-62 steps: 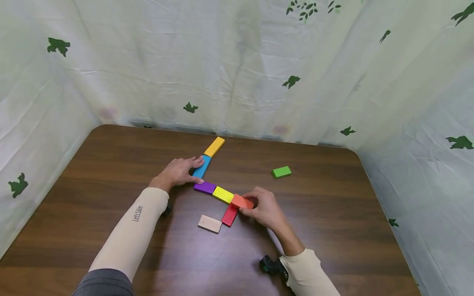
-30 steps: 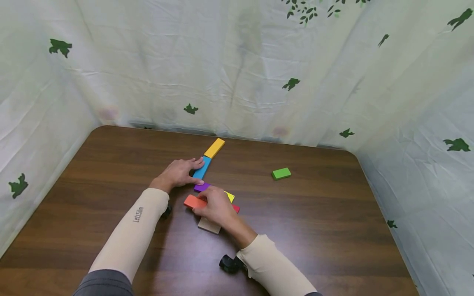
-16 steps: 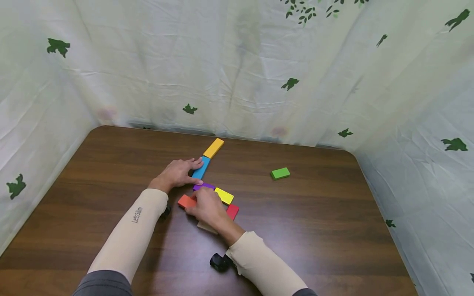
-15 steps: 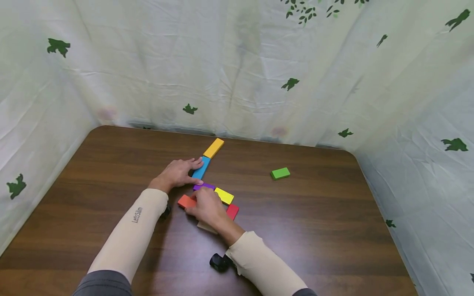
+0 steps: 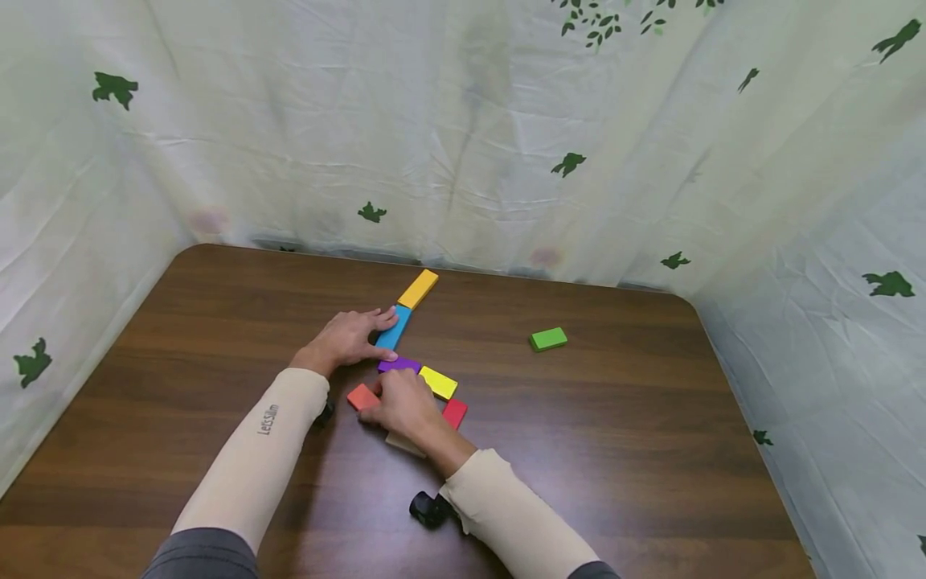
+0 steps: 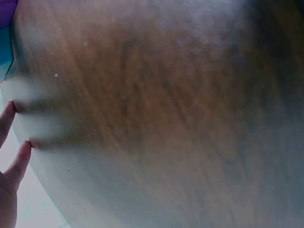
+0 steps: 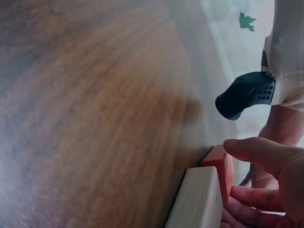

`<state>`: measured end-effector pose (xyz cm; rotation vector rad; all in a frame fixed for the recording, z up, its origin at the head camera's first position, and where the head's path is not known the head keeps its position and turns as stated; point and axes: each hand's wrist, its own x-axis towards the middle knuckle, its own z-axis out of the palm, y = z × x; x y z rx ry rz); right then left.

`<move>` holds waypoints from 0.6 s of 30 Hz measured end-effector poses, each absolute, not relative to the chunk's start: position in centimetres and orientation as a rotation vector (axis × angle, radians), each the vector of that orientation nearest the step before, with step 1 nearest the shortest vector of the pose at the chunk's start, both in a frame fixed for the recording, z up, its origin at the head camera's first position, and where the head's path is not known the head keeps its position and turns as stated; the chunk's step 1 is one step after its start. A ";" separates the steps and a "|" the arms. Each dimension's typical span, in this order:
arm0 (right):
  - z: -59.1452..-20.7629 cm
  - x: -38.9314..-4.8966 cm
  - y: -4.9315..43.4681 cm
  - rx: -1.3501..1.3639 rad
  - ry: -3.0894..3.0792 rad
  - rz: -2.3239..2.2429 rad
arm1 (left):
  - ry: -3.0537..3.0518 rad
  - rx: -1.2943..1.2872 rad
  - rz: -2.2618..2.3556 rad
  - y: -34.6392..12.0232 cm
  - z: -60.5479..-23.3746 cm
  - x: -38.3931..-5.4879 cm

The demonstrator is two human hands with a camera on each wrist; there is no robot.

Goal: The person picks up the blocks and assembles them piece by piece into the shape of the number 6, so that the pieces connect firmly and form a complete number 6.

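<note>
In the head view, my right hand holds an orange-red wooden block between thumb and fingers. The right wrist view shows this orange-red block up against the end of a plain wood block. My left hand rests with spread fingers at the blue block, its thumb by the purple block. An orange-yellow block adjoins the blue one's far end. From the purple block the line runs through a yellow block to a red block, partly hidden by the right hand.
A lone green block lies off to the right on the brown wooden table. Beyond the table's back edge hangs a pale curtain with green leaf prints. A black wrist camera sits below the right forearm.
My right hand has carried the orange-red block leftward from the red block to the plain wood block's left end. Over the last half second it shifts only slightly. The left hand stays put.
</note>
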<state>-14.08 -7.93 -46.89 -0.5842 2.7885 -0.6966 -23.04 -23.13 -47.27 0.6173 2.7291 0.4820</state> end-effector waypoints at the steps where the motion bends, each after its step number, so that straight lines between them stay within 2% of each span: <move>1: -46.9 -14.1 -7.9 -0.585 2.781 -0.697 | 2.729 0.616 0.482 -23.1 -47.3 -23.0; 18: -46.4 -14.4 -7.8 -0.577 2.751 -0.667 | 2.738 0.632 0.466 -23.1 -47.5 -23.1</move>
